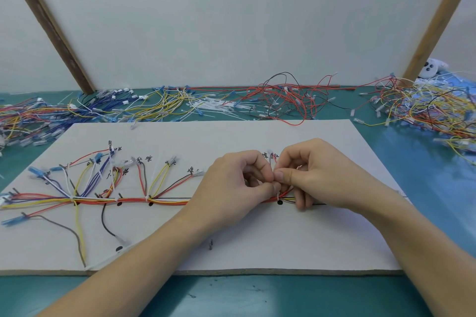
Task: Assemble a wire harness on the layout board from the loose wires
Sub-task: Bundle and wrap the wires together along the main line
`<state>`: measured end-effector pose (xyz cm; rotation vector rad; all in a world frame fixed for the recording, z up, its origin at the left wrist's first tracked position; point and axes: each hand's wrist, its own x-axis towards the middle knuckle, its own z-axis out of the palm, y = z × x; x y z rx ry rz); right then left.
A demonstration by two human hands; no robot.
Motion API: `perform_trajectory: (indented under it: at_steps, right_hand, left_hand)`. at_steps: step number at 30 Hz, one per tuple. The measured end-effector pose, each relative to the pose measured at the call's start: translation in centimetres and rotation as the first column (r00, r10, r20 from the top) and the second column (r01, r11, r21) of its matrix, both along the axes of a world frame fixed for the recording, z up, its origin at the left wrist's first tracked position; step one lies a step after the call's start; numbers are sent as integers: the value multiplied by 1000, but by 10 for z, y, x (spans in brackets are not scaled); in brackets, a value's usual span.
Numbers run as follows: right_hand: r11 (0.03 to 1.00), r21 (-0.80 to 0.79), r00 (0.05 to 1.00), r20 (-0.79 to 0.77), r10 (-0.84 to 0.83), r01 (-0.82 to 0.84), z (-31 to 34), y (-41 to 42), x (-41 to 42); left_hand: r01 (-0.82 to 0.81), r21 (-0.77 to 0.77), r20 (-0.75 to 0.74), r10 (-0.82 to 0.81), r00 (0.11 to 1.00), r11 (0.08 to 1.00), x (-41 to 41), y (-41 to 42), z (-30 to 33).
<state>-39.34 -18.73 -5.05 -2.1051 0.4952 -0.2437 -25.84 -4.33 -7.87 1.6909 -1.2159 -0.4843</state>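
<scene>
A white layout board (257,234) lies on the green table. Along its middle runs a wire harness (134,201) of red, yellow, orange and blue wires, with branches fanning up to handwritten labels. My left hand (231,183) and my right hand (316,172) meet over the right part of the trunk. Both pinch a thin white cable tie (278,194) wrapped around the bundle beside a black dot. Their fingers hide most of the tie and the wires under them.
Heaps of loose wires lie behind the board: mixed colours at far left (25,118), blue and yellow (134,105), red and black (283,100), a big tangle at right (425,108). White cable ties (206,108) lie between. A framed white panel stands behind.
</scene>
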Motion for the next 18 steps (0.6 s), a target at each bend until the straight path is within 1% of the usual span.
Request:
perform_trajectory:
  at_steps: [4, 7, 13, 18]
  right_hand:
    - [999, -30, 999, 13, -35, 36, -4, 2, 3]
    - [999, -19, 999, 19, -45, 45, -6, 0, 5]
    - [999, -20, 998, 51, -26, 27, -5, 1, 2]
    - [999, 31, 1000, -12, 26, -26, 4, -1, -2]
  left_hand:
    - [0, 4, 2, 0, 1000, 1000, 0, 0, 1]
    - [-1, 3, 16, 1, 1000, 1000, -1, 0, 1]
    - [-1, -6, 36, 1, 999, 1000, -3, 1, 1]
    - [-27, -6, 56, 27, 998, 1000, -3, 2, 1]
